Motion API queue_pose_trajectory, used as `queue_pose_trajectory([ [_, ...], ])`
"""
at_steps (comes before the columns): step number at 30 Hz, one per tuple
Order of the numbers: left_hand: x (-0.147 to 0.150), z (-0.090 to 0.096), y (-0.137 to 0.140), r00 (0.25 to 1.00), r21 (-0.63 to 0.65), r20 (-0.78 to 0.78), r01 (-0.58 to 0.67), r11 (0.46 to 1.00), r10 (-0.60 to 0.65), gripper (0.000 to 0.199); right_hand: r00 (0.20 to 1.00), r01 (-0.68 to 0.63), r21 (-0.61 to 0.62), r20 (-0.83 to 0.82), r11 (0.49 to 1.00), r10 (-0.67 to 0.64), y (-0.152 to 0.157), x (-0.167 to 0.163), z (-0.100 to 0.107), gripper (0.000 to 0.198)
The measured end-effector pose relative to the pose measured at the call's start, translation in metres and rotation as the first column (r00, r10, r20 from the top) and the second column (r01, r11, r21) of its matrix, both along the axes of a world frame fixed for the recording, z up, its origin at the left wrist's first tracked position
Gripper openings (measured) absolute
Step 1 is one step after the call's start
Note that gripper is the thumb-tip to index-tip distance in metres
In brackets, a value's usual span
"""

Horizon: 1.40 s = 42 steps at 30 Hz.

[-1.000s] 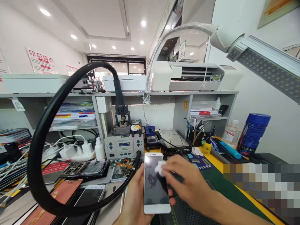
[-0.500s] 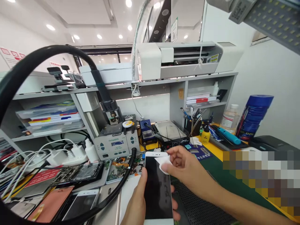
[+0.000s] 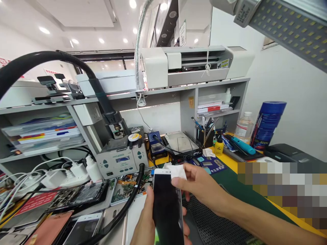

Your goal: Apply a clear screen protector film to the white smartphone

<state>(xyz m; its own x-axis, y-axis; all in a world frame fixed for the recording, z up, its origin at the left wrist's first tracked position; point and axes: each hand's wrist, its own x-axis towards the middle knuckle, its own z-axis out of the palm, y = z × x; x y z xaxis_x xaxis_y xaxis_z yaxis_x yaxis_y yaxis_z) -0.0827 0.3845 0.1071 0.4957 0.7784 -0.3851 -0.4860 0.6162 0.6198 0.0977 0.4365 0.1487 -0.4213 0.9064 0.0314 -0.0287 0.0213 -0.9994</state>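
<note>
A white smartphone (image 3: 167,207) with a dark screen stands tilted up in my left hand (image 3: 146,217). The thumb lies along its left edge and fingertips wrap round its right edge; the lower end runs out of the picture. At its top right corner my right hand (image 3: 201,187) pinches a white tissue (image 3: 178,172) between thumb and fingers. The tissue folds over the upper edge and touches the corner of the phone.
A grey hot-air station (image 3: 122,160) with a black hose (image 3: 130,197) stands at left. Several phones, such as a pink one (image 3: 48,228), lie beneath it. A black perforated mat (image 3: 214,221) is at right, a yellow bottle (image 3: 219,146) and tool holder (image 3: 205,136) behind.
My right hand has shifted the tissue from the front of the screen to over the phone's top right edge. The view has turned slightly to the right.
</note>
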Motion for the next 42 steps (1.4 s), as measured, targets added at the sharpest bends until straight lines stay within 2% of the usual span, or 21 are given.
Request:
queue_pose_trajectory([
  [4, -0.001, -0.005, 0.003, 0.999, -0.035, 0.042, 0.025, 0.999, -0.024, 0.102, 0.989, -0.144, -0.102, -0.018, 0.984, 0.143, -0.003, 0.0, -0.004, 0.04],
  [9, -0.002, -0.007, 0.008, 0.996, -0.025, 0.028, 0.084, 0.996, -0.084, 0.098, 0.972, -0.23, -0.04, -0.056, 0.972, 0.227, -0.004, 0.003, -0.008, 0.043],
  [12, -0.002, -0.004, 0.005, 0.995, 0.031, 0.013, 0.095, 0.995, -0.095, 0.095, 0.975, -0.219, -0.012, -0.043, 0.976, 0.219, -0.002, 0.005, -0.005, 0.041],
  [15, -0.001, 0.002, -0.003, 0.999, 0.087, -0.01, 0.052, 0.995, -0.052, 0.093, 0.989, -0.136, 0.081, 0.063, 0.987, 0.131, 0.002, 0.007, -0.003, 0.03],
  [17, 0.001, 0.008, -0.008, 1.0, 0.088, -0.017, 0.008, 0.996, -0.007, 0.089, 0.986, -0.103, 0.121, 0.14, 0.987, 0.086, 0.005, 0.007, -0.003, 0.032],
  [23, 0.006, 0.016, -0.014, 0.995, 0.073, -0.037, -0.088, 0.993, 0.091, 0.078, 0.973, -0.167, 0.023, 0.168, 0.986, 0.161, 0.009, 0.007, -0.005, 0.037],
  [29, 0.007, 0.017, -0.013, 0.994, 0.065, -0.023, -0.103, 0.993, 0.105, 0.068, 0.939, -0.317, -0.078, 0.116, 0.945, 0.324, 0.009, 0.009, -0.005, 0.035],
  [32, 0.009, 0.017, -0.012, 0.987, 0.05, -0.042, -0.151, 0.987, 0.153, 0.068, 0.963, -0.235, -0.022, 0.132, 0.972, 0.236, 0.009, 0.008, -0.007, 0.037],
  [34, 0.008, 0.017, -0.013, 0.989, 0.048, -0.037, -0.138, 0.989, 0.14, 0.072, 0.974, -0.153, 0.032, 0.171, 0.988, 0.145, 0.01, 0.007, -0.008, 0.04],
  [36, 0.007, 0.016, -0.013, 0.995, 0.052, -0.018, -0.101, 0.993, 0.102, 0.075, 0.972, -0.123, 0.047, 0.206, 0.991, 0.11, 0.009, 0.005, -0.008, 0.05],
  [38, 0.006, 0.015, -0.013, 0.998, 0.053, -0.007, -0.066, 0.996, 0.067, 0.077, 0.969, -0.133, 0.032, 0.212, 0.991, 0.124, 0.009, 0.004, -0.008, 0.053],
  [42, 0.006, 0.019, -0.012, 0.996, 0.039, 0.023, -0.087, 0.995, 0.086, 0.07, 0.959, -0.224, -0.037, 0.167, 0.974, 0.227, 0.009, 0.005, -0.007, 0.036],
])
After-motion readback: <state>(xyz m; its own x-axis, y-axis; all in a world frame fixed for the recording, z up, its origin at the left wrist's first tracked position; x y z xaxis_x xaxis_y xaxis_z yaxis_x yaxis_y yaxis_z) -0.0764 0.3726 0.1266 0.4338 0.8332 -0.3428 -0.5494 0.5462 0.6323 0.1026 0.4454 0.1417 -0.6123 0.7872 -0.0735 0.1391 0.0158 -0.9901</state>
